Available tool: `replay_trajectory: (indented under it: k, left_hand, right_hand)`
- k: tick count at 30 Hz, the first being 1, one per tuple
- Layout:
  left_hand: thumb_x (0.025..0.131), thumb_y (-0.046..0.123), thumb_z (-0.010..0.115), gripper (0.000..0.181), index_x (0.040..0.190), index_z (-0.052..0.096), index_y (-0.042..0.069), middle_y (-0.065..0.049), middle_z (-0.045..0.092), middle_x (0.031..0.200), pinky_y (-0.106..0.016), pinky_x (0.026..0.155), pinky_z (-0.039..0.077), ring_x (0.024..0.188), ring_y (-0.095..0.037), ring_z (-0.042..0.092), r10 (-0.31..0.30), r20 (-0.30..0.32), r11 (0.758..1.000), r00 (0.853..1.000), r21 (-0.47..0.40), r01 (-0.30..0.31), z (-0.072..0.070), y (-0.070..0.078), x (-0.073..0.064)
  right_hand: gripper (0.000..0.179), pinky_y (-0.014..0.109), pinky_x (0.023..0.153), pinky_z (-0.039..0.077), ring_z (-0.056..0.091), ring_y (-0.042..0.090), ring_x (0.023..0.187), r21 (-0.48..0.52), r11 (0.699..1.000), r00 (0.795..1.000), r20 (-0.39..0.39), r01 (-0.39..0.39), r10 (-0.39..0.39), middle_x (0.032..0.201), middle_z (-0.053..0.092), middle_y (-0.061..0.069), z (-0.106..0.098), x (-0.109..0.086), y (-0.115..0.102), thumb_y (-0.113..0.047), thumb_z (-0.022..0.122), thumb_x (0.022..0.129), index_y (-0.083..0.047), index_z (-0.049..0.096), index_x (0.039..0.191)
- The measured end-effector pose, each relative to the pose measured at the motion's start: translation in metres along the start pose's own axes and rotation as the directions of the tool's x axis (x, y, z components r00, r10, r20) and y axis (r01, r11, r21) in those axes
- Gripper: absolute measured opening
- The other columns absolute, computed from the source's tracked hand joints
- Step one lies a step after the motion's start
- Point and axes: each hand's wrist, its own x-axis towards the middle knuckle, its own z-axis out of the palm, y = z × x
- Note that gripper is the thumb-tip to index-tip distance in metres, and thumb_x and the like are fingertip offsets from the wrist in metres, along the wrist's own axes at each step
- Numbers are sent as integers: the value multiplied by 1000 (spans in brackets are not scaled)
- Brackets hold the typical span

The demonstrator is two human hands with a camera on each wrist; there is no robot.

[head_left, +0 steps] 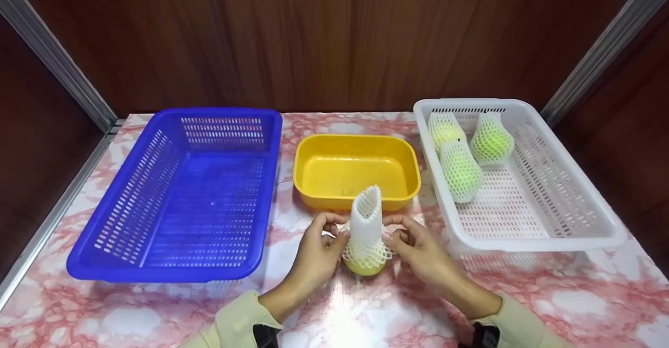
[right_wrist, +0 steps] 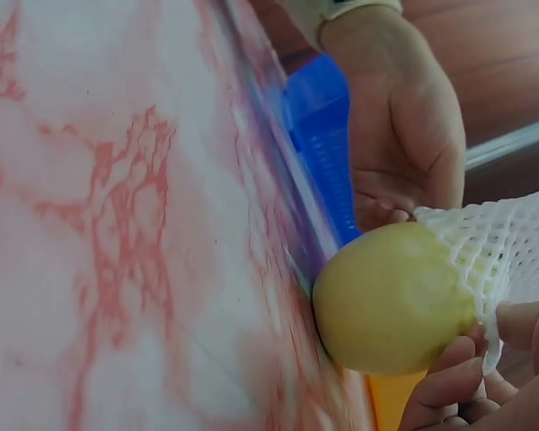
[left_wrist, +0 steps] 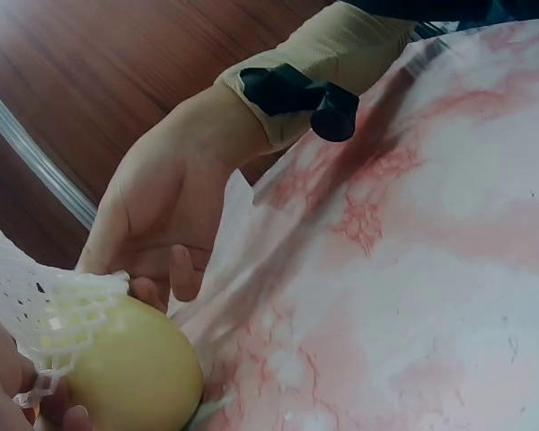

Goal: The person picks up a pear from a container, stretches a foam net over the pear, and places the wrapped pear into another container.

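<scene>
On the table in front of me stands a smooth, pale yellow-green fruit [head_left: 364,270], its lower part bare. A white foam fruit net [head_left: 366,227] covers its upper part and rises above it as a narrow sleeve with an open top. My left hand [head_left: 316,250] pinches the net's lower edge on the left, between thumb and fingers. On the opposite side, my right hand [head_left: 427,253] pinches the same edge. In the right wrist view the net's mesh is stretched over the bare fruit [right_wrist: 386,301], and the thumb presses on its rim.
Just behind the fruit is a yellow plastic basin [head_left: 306,194]. To the left stands a large blue basket [head_left: 266,201]. A white basket [head_left: 543,243] on the right holds three netted fruits [head_left: 461,173]. Wooden panels [head_left: 334,39] close off the back and sides.
</scene>
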Motion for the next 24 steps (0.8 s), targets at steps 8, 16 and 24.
replay_trajectory:
  k: [8, 16, 24]
  left_hand:
    - [94, -7, 61, 27, 120, 65, 0, -13, 58, 116, -32, 81, 54, 99, -26, 58, 146, 17, 979, 989, 144, -147, -2, -6, 0]
    - [95, -9, 59, 41, 135, 62, 2, -8, 61, 135, -40, 93, 55, 124, -24, 56, 279, 129, 944, 952, 147, -297, -4, -3, 1]
    - [98, -5, 59, 33, 129, 66, 4, -6, 66, 132, -36, 90, 57, 121, -24, 60, 267, 188, 924, 945, 230, -306, -7, -4, 0]
  right_hand:
    - [41, 25, 70, 49, 54, 19, 86, -67, 993, 995, 35, 93, -91, 101, 57, 10, -5, 0, 1, -8, 60, 101, -4, 55, 141]
    - [42, 33, 95, 53, 56, 28, 113, -107, 973, 979, 43, 204, -201, 121, 62, 16, -4, 0, 1, -2, 63, 97, -2, 57, 139]
    - [37, 29, 85, 54, 58, 24, 102, -141, 951, 960, 83, 276, -267, 114, 64, 17, -6, 1, 5, -5, 63, 98, 5, 59, 133]
